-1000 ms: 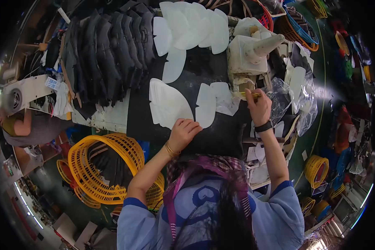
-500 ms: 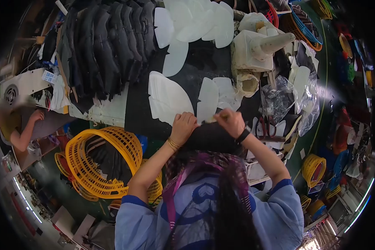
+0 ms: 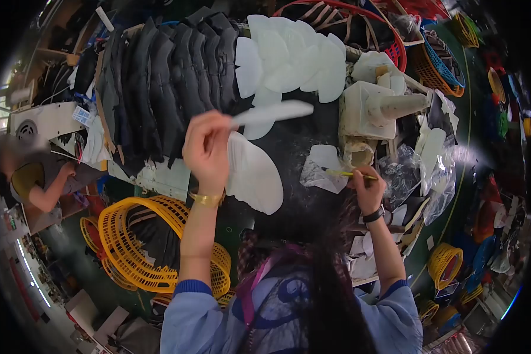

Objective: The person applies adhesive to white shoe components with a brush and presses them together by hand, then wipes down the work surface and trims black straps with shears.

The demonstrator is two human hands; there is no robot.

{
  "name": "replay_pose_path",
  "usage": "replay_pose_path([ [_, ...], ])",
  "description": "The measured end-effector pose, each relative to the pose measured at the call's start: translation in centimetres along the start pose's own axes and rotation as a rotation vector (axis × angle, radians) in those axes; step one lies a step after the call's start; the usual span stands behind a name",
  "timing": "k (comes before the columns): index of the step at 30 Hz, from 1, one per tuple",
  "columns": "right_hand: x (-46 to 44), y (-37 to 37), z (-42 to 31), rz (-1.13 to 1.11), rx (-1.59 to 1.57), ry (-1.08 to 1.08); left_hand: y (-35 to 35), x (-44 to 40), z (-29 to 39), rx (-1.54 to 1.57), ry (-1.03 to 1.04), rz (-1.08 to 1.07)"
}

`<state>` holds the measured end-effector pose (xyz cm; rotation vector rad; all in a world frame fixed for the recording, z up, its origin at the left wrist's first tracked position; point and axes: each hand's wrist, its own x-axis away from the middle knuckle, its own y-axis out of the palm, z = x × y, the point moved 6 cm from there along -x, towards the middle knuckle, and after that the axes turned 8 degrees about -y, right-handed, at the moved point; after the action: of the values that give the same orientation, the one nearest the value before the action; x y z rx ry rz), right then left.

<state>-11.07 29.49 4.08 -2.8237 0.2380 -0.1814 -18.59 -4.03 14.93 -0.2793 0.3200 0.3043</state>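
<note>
Dark matting (image 3: 304,131) covers the middle of a crowded workbench, with overlapping white pieces (image 3: 289,56) fanned along its far side and a row of black pieces (image 3: 180,88) to the left. Beyond the bench's left end, a co-worker (image 3: 41,186) sits with one arm bent.

Held up by the person's left hand (image 3: 207,147) is a thin white panel (image 3: 280,112), pinched at its near end between thumb and fingers. It shows almost edge-on and slightly blurred; its long axis runs rightward from the grip, rising a little toward the far end. From this hand, the fanned pieces lie ahead and to the right, and a large white panel (image 3: 255,174) rests just to the right, below the held one.

Over on the right, the right hand (image 3: 367,187) closes around a slim yellow-handled brush (image 3: 349,174). Its dark tip points left, over a small whitish sheet (image 3: 325,159); contact cannot be told. Of the two hands, this one is nearer the crusted pot (image 3: 358,154), which stands just ahead of it.
</note>
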Motion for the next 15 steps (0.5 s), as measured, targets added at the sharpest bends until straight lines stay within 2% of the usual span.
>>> replay_pose_path([
  [1, 0.3, 1.2, 0.7, -0.06, -0.038, -0.029, 1.6, -2.3, 0.8, -0.002, 0.148, -0.005],
  [2, 0.7, 2.7, 1.5, -0.123, -0.079, -0.053, 3.4, -4.2, 1.1, -0.158, 0.333, 0.005],
  [5, 1.3, 8.8, -0.3, -0.351, -0.203, 0.037, 8.1, -6.8, -4.2, -0.278, 0.415, -0.175],
  [7, 0.9, 12.7, -1.2, -0.46, -0.181, -0.117, 9.2, -6.6, -8.2, -0.368, 0.355, -0.277],
  [9, -0.2, 16.0, -1.5, -0.464, -0.191, -0.299, 8.6, -5.3, -10.1, -0.393, 0.227, -0.318],
  [10, -0.5, 17.2, -1.7, -0.468, -0.245, -0.201, 7.7, -4.2, -10.4, -0.42, 0.162, -0.354],
  [13, 0.7, 17.2, -1.7, -0.473, -0.022, -0.469, 4.1, -0.2, -10.5, -0.563, -0.004, -0.513],
  [15, 4.1, 15.6, -0.8, -0.517, 0.06, -0.657, 2.8, 4.6, -11.5, -0.5, -0.178, -0.725],
])
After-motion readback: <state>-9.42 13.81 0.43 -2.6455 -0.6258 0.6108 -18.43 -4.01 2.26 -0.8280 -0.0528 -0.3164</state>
